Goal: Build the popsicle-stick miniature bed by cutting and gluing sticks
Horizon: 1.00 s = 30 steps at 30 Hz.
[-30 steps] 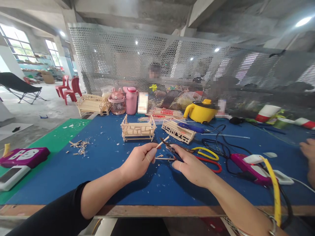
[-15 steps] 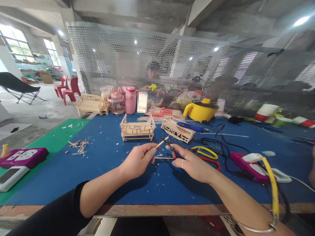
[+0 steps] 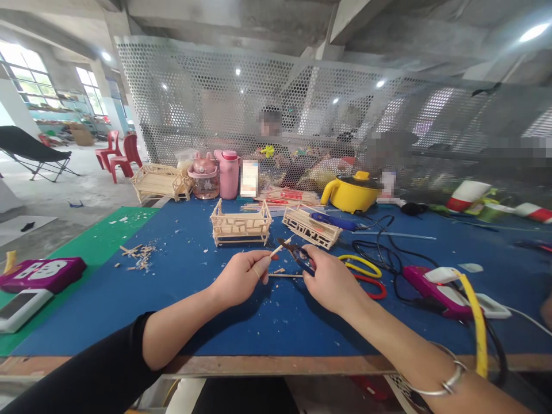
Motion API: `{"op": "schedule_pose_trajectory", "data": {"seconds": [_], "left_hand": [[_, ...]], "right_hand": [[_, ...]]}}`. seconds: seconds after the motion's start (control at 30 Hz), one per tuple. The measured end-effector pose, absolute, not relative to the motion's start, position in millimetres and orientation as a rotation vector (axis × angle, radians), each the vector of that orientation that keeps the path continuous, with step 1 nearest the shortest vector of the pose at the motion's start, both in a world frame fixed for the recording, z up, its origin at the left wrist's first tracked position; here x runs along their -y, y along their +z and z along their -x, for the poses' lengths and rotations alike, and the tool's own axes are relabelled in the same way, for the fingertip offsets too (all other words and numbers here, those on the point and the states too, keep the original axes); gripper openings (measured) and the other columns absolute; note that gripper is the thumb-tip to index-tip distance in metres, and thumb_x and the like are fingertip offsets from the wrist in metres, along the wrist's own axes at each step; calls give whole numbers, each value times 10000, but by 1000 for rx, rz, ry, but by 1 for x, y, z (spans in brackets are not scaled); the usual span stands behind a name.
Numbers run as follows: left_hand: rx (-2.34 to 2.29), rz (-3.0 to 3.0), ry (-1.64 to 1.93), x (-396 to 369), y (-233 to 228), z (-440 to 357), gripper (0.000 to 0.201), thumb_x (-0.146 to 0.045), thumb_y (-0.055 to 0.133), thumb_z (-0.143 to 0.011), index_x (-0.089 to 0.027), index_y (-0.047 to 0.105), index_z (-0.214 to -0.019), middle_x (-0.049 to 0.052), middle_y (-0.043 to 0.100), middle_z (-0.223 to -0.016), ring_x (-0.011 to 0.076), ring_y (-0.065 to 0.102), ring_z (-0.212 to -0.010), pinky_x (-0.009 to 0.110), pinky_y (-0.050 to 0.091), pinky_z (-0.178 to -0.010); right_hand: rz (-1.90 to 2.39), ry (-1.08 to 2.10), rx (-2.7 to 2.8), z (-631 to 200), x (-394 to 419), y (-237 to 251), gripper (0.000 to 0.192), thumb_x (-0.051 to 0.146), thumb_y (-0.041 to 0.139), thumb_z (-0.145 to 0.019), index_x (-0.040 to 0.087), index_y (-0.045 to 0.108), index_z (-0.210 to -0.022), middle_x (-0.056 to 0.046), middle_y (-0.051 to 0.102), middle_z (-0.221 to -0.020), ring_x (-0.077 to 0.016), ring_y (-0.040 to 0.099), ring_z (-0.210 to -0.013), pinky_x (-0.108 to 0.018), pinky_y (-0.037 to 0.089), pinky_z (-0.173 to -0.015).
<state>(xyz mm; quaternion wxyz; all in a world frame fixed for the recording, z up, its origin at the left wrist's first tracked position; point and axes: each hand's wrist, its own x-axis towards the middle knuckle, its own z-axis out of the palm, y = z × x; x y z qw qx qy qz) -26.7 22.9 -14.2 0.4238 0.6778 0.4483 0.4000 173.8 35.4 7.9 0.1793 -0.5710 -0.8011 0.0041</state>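
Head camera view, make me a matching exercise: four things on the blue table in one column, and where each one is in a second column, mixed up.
Things
1. thin wooden stick
2. yellow kettle
3. pile of wood scraps
4. pink bottle

Places
A. far side of the table, right of centre
B. pinched in the left hand
C. far edge, beside a pink cup
D. on the mat, left of both hands

Pairs: 1-B, 2-A, 3-D, 4-C

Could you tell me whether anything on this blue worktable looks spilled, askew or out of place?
Yes: wood offcuts lie scattered near the blue mat's left edge, with pale chips strewn across it. One small stick frame sits tilted, unlike the upright one beside it. Black cables tangle loosely at the right.
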Motion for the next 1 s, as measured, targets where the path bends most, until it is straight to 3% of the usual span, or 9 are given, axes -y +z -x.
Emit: {"op": "schedule_pose_trajectory", "data": {"seconds": [0.13,0.23,0.3,0.43,0.5,0.57,0.63,0.77,1.0], "left_hand": [[-1166,-1428,959,-25,-19,19,384,-417,411,-849,-149,616,-1033,-36,513,-559,75,320,-417,208,277,-428],[-1240,-1410,912,-26,-17,18,367,-394,393,-853,-149,621,-1004,-35,513,-559,77,317,-400,213,268,-418],[-1306,-1616,923,-28,-12,25,359,-393,387,-859,-162,645,-954,-25,530,-567,97,386,-447,221,307,-458],[-1397,-2080,1065,-36,0,52,330,-365,390,-868,-170,656,-860,-5,571,-630,132,479,-596,239,363,-578],[-1490,-2083,1160,-41,4,63,338,-374,376,-875,-168,636,-809,-10,554,-612,135,478,-601,242,365,-589],[-1547,-1998,1225,-46,6,68,339,-383,364,-881,-175,616,-791,-20,539,-584,131,476,-575,239,367,-577],[-1536,-1952,1221,-47,4,67,323,-378,366,-880,-184,610,-800,-26,549,-577,129,485,-561,234,370,-568],[-1467,-2015,1122,-45,-1,58,320,-368,371,-876,-188,592,-728,-15,571,-601,133,498,-578,232,363,-554],[-1471,-1937,935,-45,-9,58,305,-382,377,-861,-193,605,-788,-2,609,-661,138,494,-568,239,345,-527]], "right_hand": [[1659,-498,2271,-168,-46,4,384,190,517,-682,114,547,-1057,-158,621,-970,-312,550,-953,-378,375,-802],[1709,-442,2273,-166,-50,8,357,201,518,-666,136,555,-1015,-145,620,-951,-303,542,-946,-371,369,-796],[1727,-10,2285,-165,-50,13,288,193,487,-654,173,566,-931,-96,631,-890,-243,558,-868,-318,386,-743],[1516,1280,2057,-169,-45,30,221,227,432,-610,193,531,-805,10,529,-621,-143,496,-560,-261,395,-562],[1493,1543,1936,-173,-42,37,246,255,430,-607,181,532,-818,20,492,-586,-134,473,-514,-267,403,-539],[1621,1381,2088,-175,-41,41,269,269,446,-619,171,567,-839,-12,556,-649,-159,524,-587,-282,414,-578],[1811,906,2367,-173,-41,41,358,274,473,-635,163,604,-949,-80,641,-862,-223,583,-773,-313,421,-668],[2008,28,2645,-163,-41,34,616,298,485,-689,126,476,-1280,-189,550,-1204,-337,500,-1100,-427,362,-868],[1906,-319,2715,-160,-44,21,717,290,475,-701,104,359,-1384,-194,529,-1197,-340,419,-1174,-557,129,-1014]]}}
